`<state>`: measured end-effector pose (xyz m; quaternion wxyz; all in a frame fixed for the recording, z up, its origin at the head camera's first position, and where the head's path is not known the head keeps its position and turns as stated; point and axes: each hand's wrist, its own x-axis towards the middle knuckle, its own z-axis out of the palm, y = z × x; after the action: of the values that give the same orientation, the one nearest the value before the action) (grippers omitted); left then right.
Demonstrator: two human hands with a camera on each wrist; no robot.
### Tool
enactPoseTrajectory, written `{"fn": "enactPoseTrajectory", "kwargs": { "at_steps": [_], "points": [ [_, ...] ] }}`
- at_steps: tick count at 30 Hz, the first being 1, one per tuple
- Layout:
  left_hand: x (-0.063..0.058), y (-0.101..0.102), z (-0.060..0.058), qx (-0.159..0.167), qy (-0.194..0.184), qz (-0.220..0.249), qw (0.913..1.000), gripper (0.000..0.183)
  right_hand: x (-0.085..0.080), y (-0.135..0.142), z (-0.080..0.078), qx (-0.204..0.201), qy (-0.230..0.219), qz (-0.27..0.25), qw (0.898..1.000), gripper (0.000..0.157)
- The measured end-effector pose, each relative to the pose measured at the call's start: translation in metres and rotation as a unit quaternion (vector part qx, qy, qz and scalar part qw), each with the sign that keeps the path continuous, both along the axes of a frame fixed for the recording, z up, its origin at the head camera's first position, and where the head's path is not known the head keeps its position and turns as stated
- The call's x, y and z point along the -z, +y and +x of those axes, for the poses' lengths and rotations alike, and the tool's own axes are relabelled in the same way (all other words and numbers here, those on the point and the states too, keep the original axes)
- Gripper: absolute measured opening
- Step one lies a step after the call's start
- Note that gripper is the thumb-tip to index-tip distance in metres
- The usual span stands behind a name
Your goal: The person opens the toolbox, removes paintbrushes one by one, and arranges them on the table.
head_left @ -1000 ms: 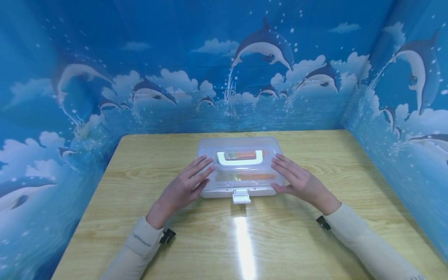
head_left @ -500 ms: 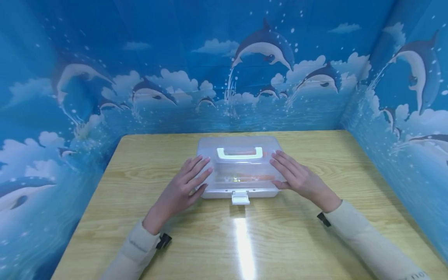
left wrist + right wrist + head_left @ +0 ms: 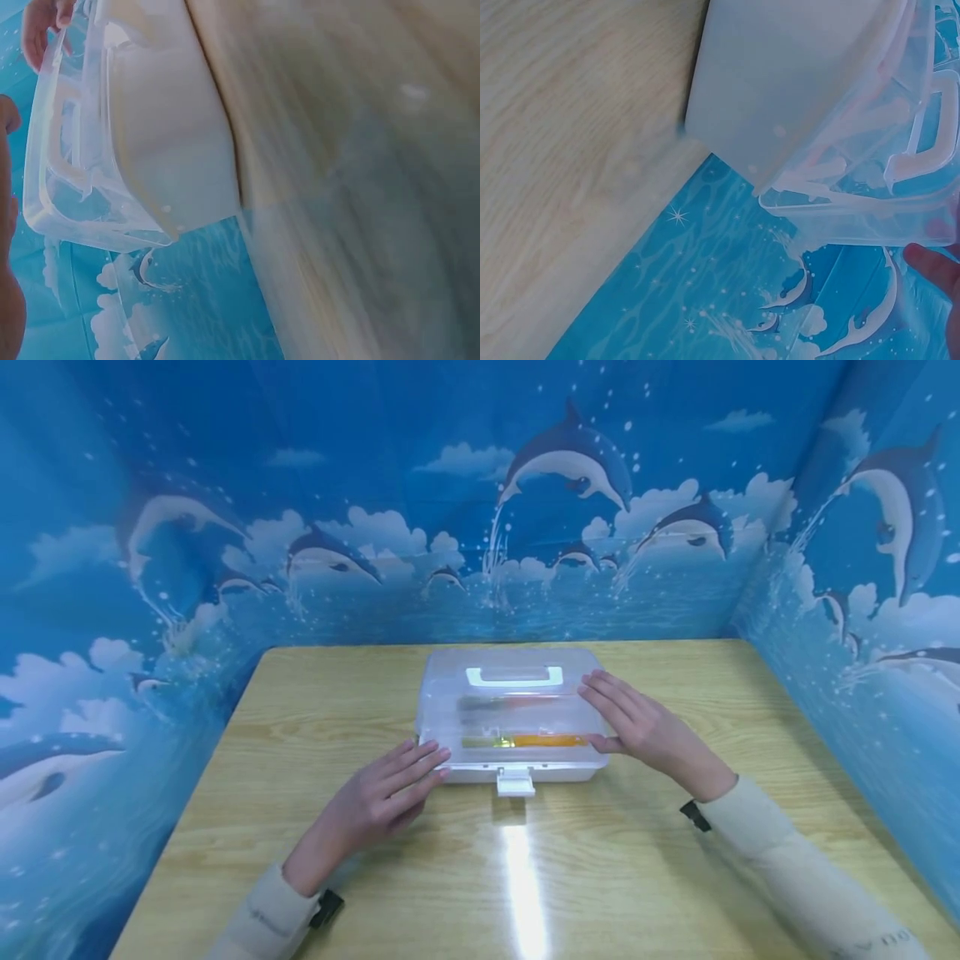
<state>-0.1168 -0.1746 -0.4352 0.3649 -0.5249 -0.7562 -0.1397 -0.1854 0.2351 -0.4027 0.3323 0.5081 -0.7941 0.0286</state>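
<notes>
A translucent white plastic box point(image 3: 566, 772) stands near the table's far side. Its clear lid point(image 3: 450, 681), with a white handle point(image 3: 514, 681), is tilted up from the front. My right hand point(image 3: 648, 731) holds the lid's right side, fingers along it and thumb at the lower edge. Near the front-left corner, my left hand point(image 3: 371, 802) has its fingers stretched out; any contact with the box is unclear. A slender orange and yellow item point(image 3: 550, 741) shows inside near the front, and a second behind it looks faint through the lid. The white latch point(image 3: 516, 782) juts forward.
The wooden table point(image 3: 600, 877) carries a bright light reflection in front of the box. A blue dolphin-print curtain point(image 3: 375, 602) hangs behind the table and along both sides. A black strap clip point(image 3: 326, 910) sits on the left cuff.
The lid has tilted further up and back, and its handle has shifted away from me. My left hand has dropped down and left off the lid; my right hand has risen slightly with it.
</notes>
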Motion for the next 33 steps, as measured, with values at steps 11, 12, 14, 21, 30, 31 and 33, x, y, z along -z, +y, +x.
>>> {"fn": "enactPoseTrajectory", "kwargs": {
  "at_steps": [11,12,14,21,30,31,33],
  "points": [
    [0.020,-0.018,0.006,-0.064,-0.104,-0.087,0.9888,0.040,-0.010,0.002,-0.011,-0.031,0.006,0.003,1.000,0.060],
    [0.021,-0.020,0.007,-0.062,-0.107,-0.092,0.9881,0.041,-0.010,0.002,-0.011,-0.032,0.006,0.005,0.999,0.060],
    [0.022,-0.024,0.008,-0.060,-0.114,-0.102,0.9865,0.043,-0.012,0.002,-0.012,-0.034,0.006,0.005,0.999,0.061],
    [0.023,-0.034,0.010,-0.065,-0.128,-0.131,0.9810,0.045,-0.018,0.004,-0.018,-0.035,-0.018,0.015,0.999,0.062],
    [0.022,-0.034,0.010,-0.109,-0.172,-0.159,0.9659,0.063,-0.029,0.004,-0.026,-0.035,-0.039,0.016,0.999,0.065],
    [0.022,-0.034,0.010,-0.115,-0.182,-0.166,0.9624,0.064,-0.030,0.004,-0.028,-0.035,-0.042,0.015,0.998,0.065],
    [0.022,-0.035,0.011,-0.128,-0.204,-0.179,0.9541,0.064,-0.032,0.004,-0.030,-0.034,-0.047,0.014,0.998,0.066]
  ]
}}
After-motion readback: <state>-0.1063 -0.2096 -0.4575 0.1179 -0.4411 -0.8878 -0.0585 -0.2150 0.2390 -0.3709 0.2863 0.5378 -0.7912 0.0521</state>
